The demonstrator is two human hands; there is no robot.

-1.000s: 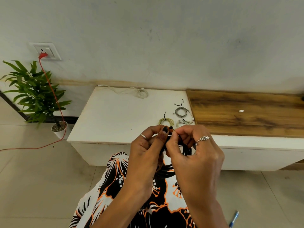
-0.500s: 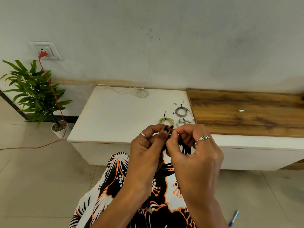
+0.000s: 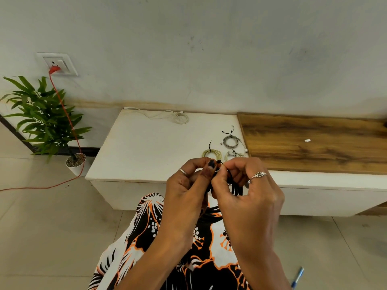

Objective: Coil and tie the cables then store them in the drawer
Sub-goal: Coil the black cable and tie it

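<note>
Both my left hand (image 3: 186, 185) and right hand (image 3: 247, 189) pinch the limp black cable coil (image 3: 236, 188) at twelve o'clock, seemingly twisting a thin tie.

White cabinet top (image 3: 146, 151) with four cable coils (image 3: 212, 153).

Both hands met at chest height: left hand (image 3: 188, 185) and right hand (image 3: 249, 191) pinched fingertips together (thumbs touching).
</note>
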